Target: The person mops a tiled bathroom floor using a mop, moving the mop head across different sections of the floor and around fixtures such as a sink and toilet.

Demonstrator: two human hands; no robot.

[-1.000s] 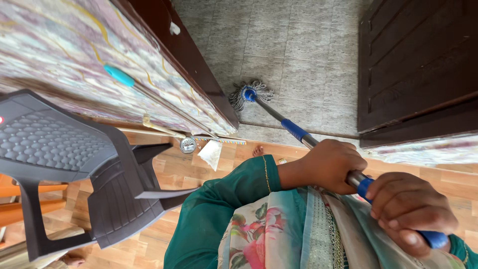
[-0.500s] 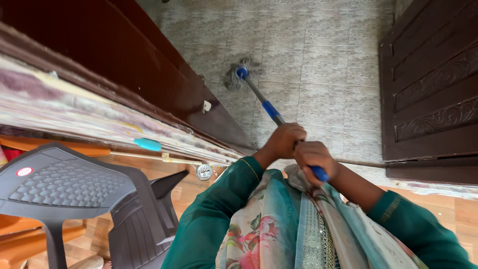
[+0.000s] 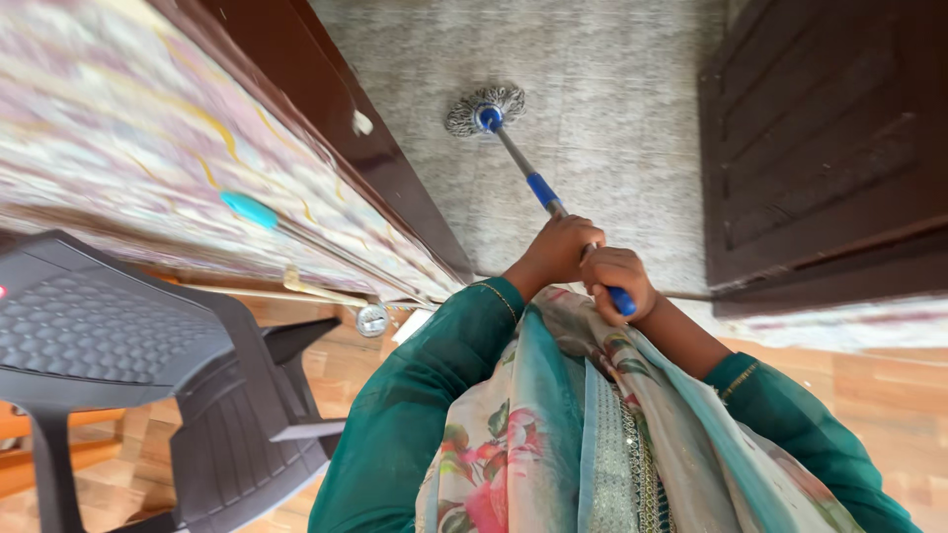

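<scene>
Both hands are wrapped tight around the mop handle (image 3: 541, 192): the left hand (image 3: 555, 249) farther along, the right hand (image 3: 617, 279) near its blue end. The soft mop head (image 3: 483, 109) sits far off on the grey tiled floor (image 3: 612, 118). It looks light, stiff and easy to hold there. A grey chair (image 3: 148, 385) stands at the left.

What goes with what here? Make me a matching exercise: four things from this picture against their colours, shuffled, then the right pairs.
Things:
1. mop head
2. chair
3. door
4. sleeve

Colours:
A. dark brown
B. teal green
C. grey strands around a blue hub
D. dark grey plastic

Pairs: 1-C, 2-D, 3-A, 4-B
</scene>
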